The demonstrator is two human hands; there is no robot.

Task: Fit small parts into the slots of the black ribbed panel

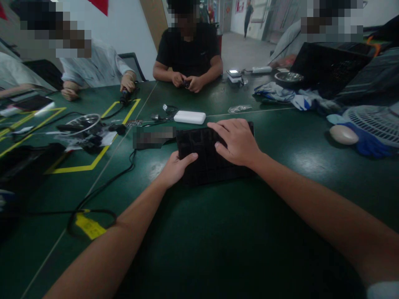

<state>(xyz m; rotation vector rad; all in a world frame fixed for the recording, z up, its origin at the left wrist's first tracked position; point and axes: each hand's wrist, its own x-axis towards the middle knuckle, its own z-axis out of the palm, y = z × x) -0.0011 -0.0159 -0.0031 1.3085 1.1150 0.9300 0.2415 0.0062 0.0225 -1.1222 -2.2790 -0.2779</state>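
A black compartmented tray (pixel 205 162) lies flat on the green table (pixel 237 232) in front of me. My left hand (pixel 176 168) grips its near left edge, thumb lying on top of the tray. My right hand (pixel 235 139) rests palm down on the tray's far right part, fingers spread and stretched toward the left. A white rectangular power bank (pixel 189 117) lies just beyond the tray.
A black cable with a yellow tag (pixel 89 226) loops at the left. A metal bowl (pixel 84 122) and small parts sit inside yellow tape lines. Three people sit around the table. A white fan (pixel 372 120), blue cloth, a laptop (pixel 327 66) and gloves lie at the right.
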